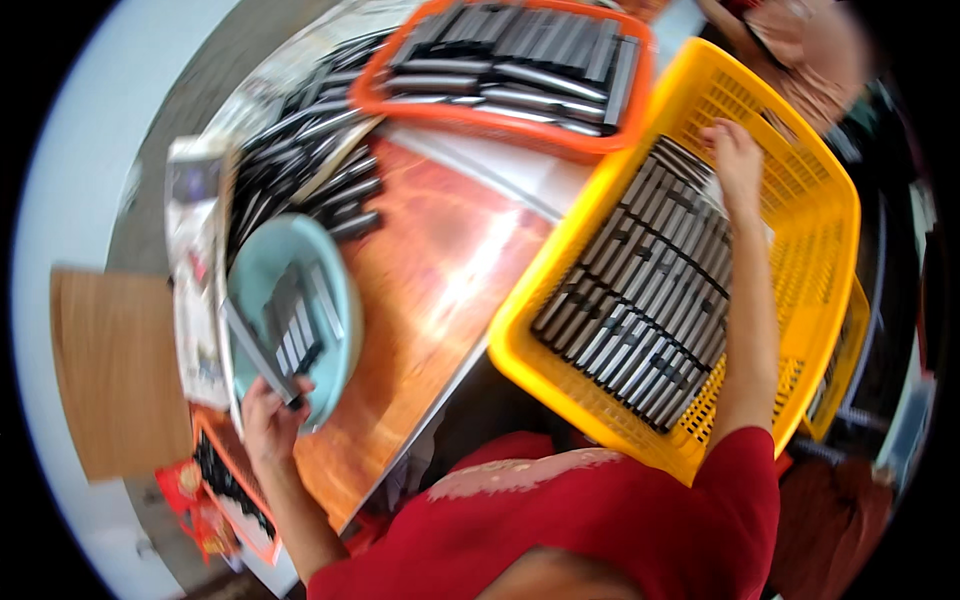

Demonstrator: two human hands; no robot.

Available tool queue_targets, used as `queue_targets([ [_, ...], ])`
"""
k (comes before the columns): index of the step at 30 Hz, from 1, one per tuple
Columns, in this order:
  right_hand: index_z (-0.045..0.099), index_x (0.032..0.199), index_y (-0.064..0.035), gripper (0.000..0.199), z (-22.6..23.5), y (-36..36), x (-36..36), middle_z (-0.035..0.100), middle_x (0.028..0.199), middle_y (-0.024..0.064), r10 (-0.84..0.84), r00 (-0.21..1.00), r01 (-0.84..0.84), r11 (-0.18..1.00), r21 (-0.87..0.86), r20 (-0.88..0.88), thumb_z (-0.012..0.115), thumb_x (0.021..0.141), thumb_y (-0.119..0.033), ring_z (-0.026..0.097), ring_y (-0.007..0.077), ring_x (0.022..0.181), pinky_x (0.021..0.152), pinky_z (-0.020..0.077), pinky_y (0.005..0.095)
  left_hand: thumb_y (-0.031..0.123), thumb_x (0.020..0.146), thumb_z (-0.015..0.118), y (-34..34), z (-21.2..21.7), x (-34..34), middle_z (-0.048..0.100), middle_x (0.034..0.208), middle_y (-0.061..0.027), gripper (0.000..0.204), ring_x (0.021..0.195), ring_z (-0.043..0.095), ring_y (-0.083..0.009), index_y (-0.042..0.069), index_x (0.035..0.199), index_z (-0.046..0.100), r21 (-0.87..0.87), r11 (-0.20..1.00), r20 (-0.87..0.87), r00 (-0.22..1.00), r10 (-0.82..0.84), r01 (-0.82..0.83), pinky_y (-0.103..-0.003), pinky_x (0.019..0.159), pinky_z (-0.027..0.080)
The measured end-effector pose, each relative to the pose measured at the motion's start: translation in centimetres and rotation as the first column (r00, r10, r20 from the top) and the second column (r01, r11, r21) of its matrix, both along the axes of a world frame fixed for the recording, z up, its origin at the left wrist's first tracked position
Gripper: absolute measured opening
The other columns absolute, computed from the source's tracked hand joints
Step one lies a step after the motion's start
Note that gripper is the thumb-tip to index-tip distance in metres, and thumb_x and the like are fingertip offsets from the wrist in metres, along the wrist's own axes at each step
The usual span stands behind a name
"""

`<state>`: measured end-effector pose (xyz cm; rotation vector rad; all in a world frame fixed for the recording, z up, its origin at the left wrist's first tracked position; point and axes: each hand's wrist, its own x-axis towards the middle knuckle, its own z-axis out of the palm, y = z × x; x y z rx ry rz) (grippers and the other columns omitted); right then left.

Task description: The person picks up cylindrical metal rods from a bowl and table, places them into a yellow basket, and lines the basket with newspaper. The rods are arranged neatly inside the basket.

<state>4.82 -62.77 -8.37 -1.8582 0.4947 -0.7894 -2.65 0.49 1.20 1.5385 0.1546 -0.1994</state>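
Observation:
My left hand (pixel 272 415) is closed around one end of a flat silver-grey bar with a black end (pixel 252 340), tilted over the light blue basin (pixel 352 345). Several similar silver bars (pixel 296 325) lie inside that basin. On the right, my right hand (pixel 735 165) reaches into the far part of a yellow plastic basket (pixel 510 345). Its fingers are curled and a little blurred; what they hold, if anything, cannot be made out. Below it, rows of silver and black bars (pixel 640 285) lie packed side by side in the basket.
An orange basket (pixel 480 118) full of similar bars stands at the back of the orange-patterned table (pixel 420 260). A loose pile of black and silver pieces (pixel 300 150) lies at the back left. Another person's arm (pixel 730 30) shows at the top right, beyond the yellow basket.

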Motion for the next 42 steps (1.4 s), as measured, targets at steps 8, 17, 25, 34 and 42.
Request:
queue_targets([
  [8,0.057,0.106,0.0033,0.025,11.4,21.5,-6.1,0.06,0.096,0.0167,0.741,0.664,-0.563,0.583,-0.586,0.1,0.044,0.09,-0.011,0.06,0.0254,0.085,0.074,0.0487,0.0318,0.029,0.074,0.062,-7.7,-0.4,-4.0,0.052,0.067,-0.0111,0.053,0.056,0.046,-0.0157,-0.01,0.109,0.054,-0.482,0.815,0.051,0.939,-0.341,0.322,-0.027,0.05,0.035],
  [17,0.048,0.067,-0.0029,0.021,12.2,25.5,-10.8,0.047,0.059,0.0111,0.909,0.408,-0.686,0.362,-0.631,0.078,0.055,0.08,-0.017,0.05,0.0297,0.052,0.05,0.0437,0.037,0.025,0.082,0.053,-10.6,-2.8,-6.2,0.05,0.067,-0.0112,0.043,0.055,0.043,-0.0142,-0.012,0.105,0.052,-0.648,0.621,-0.007,0.812,-0.583,0.441,-0.026,0.05,0.035],
  [25,0.039,0.054,-0.0098,0.03,13.6,25.7,-13.4,0.036,0.05,0.0051,0.856,0.516,-0.401,0.203,-0.893,-0.037,0.054,0.077,-0.024,0.042,0.0224,0.041,0.041,0.0335,0.0337,0.037,0.085,0.06,-12.1,-1.6,-7.9,0.051,0.054,-0.0066,0.046,0.04,0.038,-0.0084,-0.008,0.084,0.061,-0.427,0.793,-0.232,0.796,-0.559,0.433,-0.022,0.037,0.028],
  [34,0.044,0.057,-0.001,0.033,11.5,26.1,-15.9,0.042,0.05,0.016,0.744,0.642,-0.746,0.548,-0.378,-0.188,0.036,0.088,-0.01,0.047,0.0342,0.044,0.046,0.0396,0.0403,0.023,0.086,0.063,-12.4,-0.3,-8.3,0.061,0.065,-0.0062,0.028,0.055,0.055,-0.0109,-0.005,0.083,0.067,0.114,0.912,0.163,0.898,-0.409,0.394,-0.025,0.05,0.044],
  [42,0.043,0.063,0.003,0.041,11.0,26.2,-16.3,0.039,0.053,0.0213,0.705,0.617,-0.752,0.659,0.001,-0.349,0.029,0.094,-0.02,0.043,0.0396,0.049,0.052,0.0375,0.0429,0.021,0.085,0.064,-12.9,-0.5,-8.2,0.059,0.06,-0.0115,0.024,0.052,0.056,-0.0157,-0.002,0.079,0.066,0.313,0.881,0.418,0.782,-0.463,0.354,-0.028,0.049,0.044],
])
